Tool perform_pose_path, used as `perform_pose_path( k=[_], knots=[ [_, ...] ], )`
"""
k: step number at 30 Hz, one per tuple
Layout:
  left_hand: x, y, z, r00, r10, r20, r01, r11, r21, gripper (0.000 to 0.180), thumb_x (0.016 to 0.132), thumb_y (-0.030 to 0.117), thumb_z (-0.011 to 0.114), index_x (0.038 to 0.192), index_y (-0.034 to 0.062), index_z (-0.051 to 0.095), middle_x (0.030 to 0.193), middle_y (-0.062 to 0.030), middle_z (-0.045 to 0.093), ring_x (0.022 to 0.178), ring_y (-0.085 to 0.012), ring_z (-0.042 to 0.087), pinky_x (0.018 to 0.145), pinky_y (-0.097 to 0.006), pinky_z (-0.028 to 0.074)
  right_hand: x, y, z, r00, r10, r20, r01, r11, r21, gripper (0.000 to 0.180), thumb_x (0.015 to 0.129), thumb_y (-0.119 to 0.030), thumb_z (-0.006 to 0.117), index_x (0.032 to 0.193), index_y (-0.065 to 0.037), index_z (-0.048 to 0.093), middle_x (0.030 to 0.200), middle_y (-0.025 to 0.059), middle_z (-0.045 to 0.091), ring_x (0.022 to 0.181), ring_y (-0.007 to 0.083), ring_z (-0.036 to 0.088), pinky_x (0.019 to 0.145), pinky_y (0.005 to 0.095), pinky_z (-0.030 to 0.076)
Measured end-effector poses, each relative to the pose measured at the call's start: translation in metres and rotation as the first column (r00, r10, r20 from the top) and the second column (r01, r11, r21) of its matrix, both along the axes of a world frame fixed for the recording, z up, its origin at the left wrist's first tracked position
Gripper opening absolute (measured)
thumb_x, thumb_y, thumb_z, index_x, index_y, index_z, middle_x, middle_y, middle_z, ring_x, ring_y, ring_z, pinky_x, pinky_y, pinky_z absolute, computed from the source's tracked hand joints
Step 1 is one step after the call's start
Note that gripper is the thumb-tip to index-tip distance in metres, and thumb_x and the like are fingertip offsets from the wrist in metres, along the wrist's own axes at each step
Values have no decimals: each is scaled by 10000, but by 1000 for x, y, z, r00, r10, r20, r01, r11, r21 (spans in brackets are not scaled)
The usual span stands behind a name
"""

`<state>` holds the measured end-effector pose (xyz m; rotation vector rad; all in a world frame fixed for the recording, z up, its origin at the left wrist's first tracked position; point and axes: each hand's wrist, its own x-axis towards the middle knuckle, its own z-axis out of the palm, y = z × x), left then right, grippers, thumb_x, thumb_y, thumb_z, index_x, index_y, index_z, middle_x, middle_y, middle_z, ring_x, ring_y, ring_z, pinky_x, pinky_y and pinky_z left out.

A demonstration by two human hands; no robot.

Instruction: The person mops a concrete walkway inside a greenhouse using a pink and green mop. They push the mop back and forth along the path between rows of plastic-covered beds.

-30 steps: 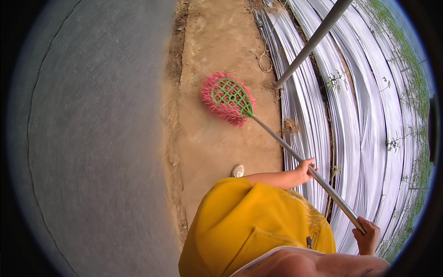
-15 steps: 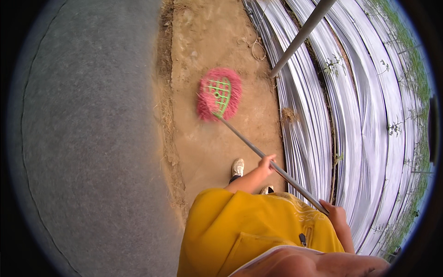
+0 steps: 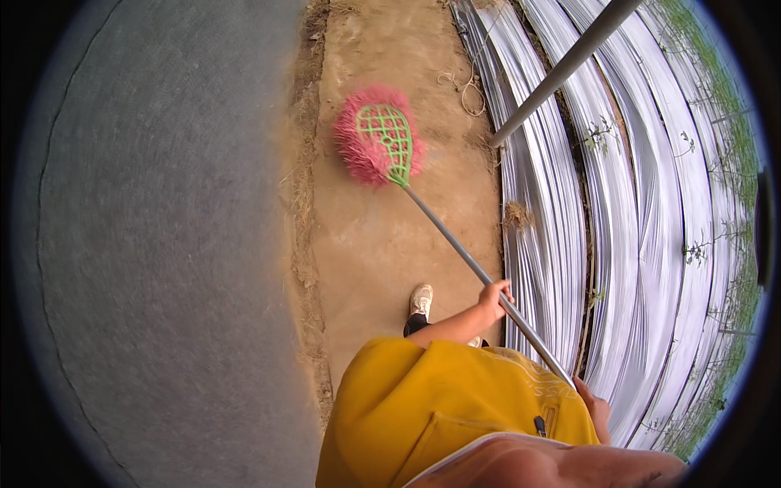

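Observation:
A long-handled mop [image 3: 389,138] with a shaggy pink fringe and a green plastic grid frame is over the bare dirt strip ahead of me. Its grey metal handle [image 3: 447,232] slants down to the right toward my body. My left hand [image 3: 495,299] is wrapped round the middle of the handle. Close to my right side, my right hand [image 3: 597,407] grips the handle near its upper end, partly hidden by my yellow top. Whether the fringe touches the dirt is hard to tell.
Grey pavement [image 3: 171,228] runs along the left, edged with dry straw [image 3: 303,211]. White plastic sheeting [image 3: 553,244] covers rows on the right, with small green plants poking through. A metal pole [image 3: 561,73] slants at the upper right, near a thin looped cord [image 3: 472,93].
The mop head has swung farther away and to the left across the dirt. My left hand has moved a little to the right, still on the handle. The view has shifted slightly.

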<state>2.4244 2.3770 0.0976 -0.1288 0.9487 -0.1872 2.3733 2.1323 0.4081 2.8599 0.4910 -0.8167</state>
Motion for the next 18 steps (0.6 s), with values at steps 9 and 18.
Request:
perform_pose_path(
  k=[9, 18],
  knots=[
    [-68, 52, -91, 972, 152, -182, -151, 988, 24, 190, 740, 61, 588, 635, 87, 432, 525, -35, 407, 425, -170, 402, 437, -312, 384, 30, 77, -59, 927, 77, -368, -119, 988, -93, 465, 731, -291, 602, 1181, -282, 486, 708, 134, 615, 636, 323, 597, 574, 386, 460],
    [-78, 213, -57, 813, 315, -489, 24, 822, 569, 157, 716, -4, 558, 653, 63, 431, 531, -36, 405, 425, -164, 396, 412, -307, 368, 39, 142, -154, 836, 94, -540, 132, 922, 365, 462, 678, -231, 654, 1117, -150, 533, 770, 166, 606, 717, 336, 586, 655, 386, 463]
  ],
)
